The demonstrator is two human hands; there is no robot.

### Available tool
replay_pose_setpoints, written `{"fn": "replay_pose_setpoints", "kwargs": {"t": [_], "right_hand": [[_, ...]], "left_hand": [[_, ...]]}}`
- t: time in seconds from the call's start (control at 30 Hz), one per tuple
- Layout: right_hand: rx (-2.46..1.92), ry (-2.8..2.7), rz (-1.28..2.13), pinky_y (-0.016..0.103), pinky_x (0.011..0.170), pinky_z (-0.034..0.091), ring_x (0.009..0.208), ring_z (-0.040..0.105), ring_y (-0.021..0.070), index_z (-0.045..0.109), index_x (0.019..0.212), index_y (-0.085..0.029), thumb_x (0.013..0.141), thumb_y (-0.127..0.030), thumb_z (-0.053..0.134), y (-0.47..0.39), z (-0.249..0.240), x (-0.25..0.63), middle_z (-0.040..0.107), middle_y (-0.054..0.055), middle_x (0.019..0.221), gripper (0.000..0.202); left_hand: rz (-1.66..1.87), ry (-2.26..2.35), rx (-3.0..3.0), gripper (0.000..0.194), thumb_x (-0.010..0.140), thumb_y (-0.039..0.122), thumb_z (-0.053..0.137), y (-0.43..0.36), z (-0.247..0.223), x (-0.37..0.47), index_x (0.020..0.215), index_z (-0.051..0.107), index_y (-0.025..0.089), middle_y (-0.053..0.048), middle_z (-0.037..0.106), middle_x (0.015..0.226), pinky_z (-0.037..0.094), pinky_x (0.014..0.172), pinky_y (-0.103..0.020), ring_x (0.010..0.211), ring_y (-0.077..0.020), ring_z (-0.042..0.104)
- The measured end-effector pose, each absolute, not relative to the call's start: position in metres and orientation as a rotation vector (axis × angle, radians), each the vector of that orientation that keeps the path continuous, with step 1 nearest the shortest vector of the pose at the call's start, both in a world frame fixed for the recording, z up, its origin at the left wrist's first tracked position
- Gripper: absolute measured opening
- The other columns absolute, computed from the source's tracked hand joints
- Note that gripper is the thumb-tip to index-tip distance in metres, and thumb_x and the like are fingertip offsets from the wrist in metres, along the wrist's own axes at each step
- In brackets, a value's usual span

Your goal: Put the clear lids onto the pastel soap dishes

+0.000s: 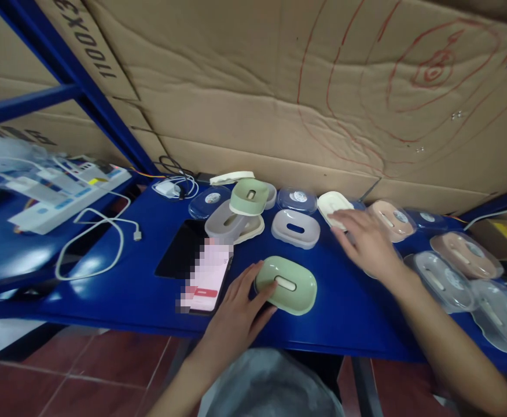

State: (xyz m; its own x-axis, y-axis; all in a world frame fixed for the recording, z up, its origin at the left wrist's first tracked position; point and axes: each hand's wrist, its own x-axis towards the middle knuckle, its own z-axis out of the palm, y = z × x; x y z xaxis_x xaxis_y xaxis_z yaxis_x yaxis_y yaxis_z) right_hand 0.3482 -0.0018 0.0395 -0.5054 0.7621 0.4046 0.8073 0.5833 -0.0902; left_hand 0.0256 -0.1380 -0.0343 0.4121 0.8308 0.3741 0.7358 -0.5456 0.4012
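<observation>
My left hand (247,298) grips the left edge of a green soap dish (297,295), its thumb resting over the rim beside the pale oval piece in the middle. The dish lies near the front edge of the blue table. My right hand (368,240) reaches across to a cream soap dish part (334,202) at the back. Its fingers are stretched out over the near end of that part, thumb apart; whether they touch it is blurred. Between the hands sits a lilac-grey soap dish (296,229) with an oval slot.
Left of the green dish lie a lit phone (205,278) and a black tablet-like slab (179,249). Behind them, a green tray (249,196) tops other dish parts. Clear-lidded soap dishes (466,255) line the right. A power strip (62,200) and white cable (92,275) lie left.
</observation>
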Motion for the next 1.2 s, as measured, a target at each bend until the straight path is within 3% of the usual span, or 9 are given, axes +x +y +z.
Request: {"fn": "replay_pose_setpoints", "kwargs": {"t": [0.2,0.37,0.47,0.67,0.87,1.0,1.2], "right_hand": [[-1.739,-2.486,-0.14,0.071,0.111,0.047,0.139,0.057,0.049,0.053,0.157,-0.012,0.105,-0.047,0.057,0.091,0.031,0.356,0.052,0.029,0.16,0.063],[-1.431,-2.695,-0.024,0.058,0.122,0.043,0.156,0.044,0.0379,0.043,0.166,-0.023,0.103,-0.047,0.063,0.114,0.013,0.334,0.04,0.019,0.172,0.07],[-1.308,-2.743,0.042,0.058,0.12,0.046,0.155,0.047,0.0371,0.045,0.165,-0.024,0.102,-0.048,0.067,0.126,0.011,0.324,0.043,0.02,0.169,0.071],[-1.198,-2.651,0.106,0.049,0.119,0.052,0.141,0.063,0.0316,0.064,0.15,-0.021,0.098,-0.044,0.073,0.133,0.022,0.324,0.062,0.017,0.155,0.058],[-1.143,-2.332,0.084,0.052,0.123,0.05,0.14,0.065,0.0311,0.068,0.148,-0.026,0.103,-0.047,0.069,0.055,0.037,0.333,0.065,0.012,0.153,0.049],[-1.048,-2.296,0.139,0.06,0.118,0.056,0.144,0.062,0.0342,0.055,0.158,-0.041,0.1,-0.039,0.075,-0.043,0.023,0.325,0.061,0.005,0.158,0.062],[-1.119,-2.244,0.246,0.061,0.111,0.062,0.147,0.059,0.0363,0.046,0.164,-0.041,0.1,-0.032,0.075,-0.131,-0.015,0.302,0.062,0.008,0.156,0.071]], "left_hand": [[0.834,1.402,2.456,0.041,0.108,0.027,0.061,-0.139,-0.035,0.025,0.149,0.059,0.028,-0.016,0.037,0.17,0.057,0.116,-0.058,0.154,-0.0371,0.047],[0.845,1.394,2.447,0.04,0.107,0.027,0.063,-0.139,-0.034,0.025,0.147,0.061,0.027,-0.015,0.039,0.169,0.058,0.114,-0.055,0.151,-0.0361,0.05],[0.84,1.408,2.443,0.039,0.107,0.027,0.063,-0.14,-0.034,0.025,0.146,0.061,0.027,-0.015,0.039,0.17,0.058,0.114,-0.055,0.152,-0.0364,0.05],[0.823,1.394,2.451,0.039,0.109,0.027,0.059,-0.141,-0.033,0.025,0.149,0.058,0.026,-0.016,0.039,0.17,0.059,0.113,-0.055,0.151,-0.0359,0.051],[0.846,1.392,2.336,0.051,0.106,0.035,0.066,-0.143,-0.038,0.024,0.154,0.05,0.027,-0.017,0.048,0.162,0.059,0.114,-0.053,0.147,-0.0351,0.056],[0.855,1.422,2.233,0.074,0.104,0.043,0.069,-0.144,-0.043,0.023,0.167,0.032,0.03,-0.017,0.054,0.157,0.06,0.113,-0.051,0.143,-0.0342,0.06],[0.868,1.427,2.199,0.087,0.105,0.049,0.066,-0.143,-0.046,0.023,0.173,0.015,0.032,-0.017,0.052,0.156,0.058,0.113,-0.051,0.145,-0.0346,0.058]]}}
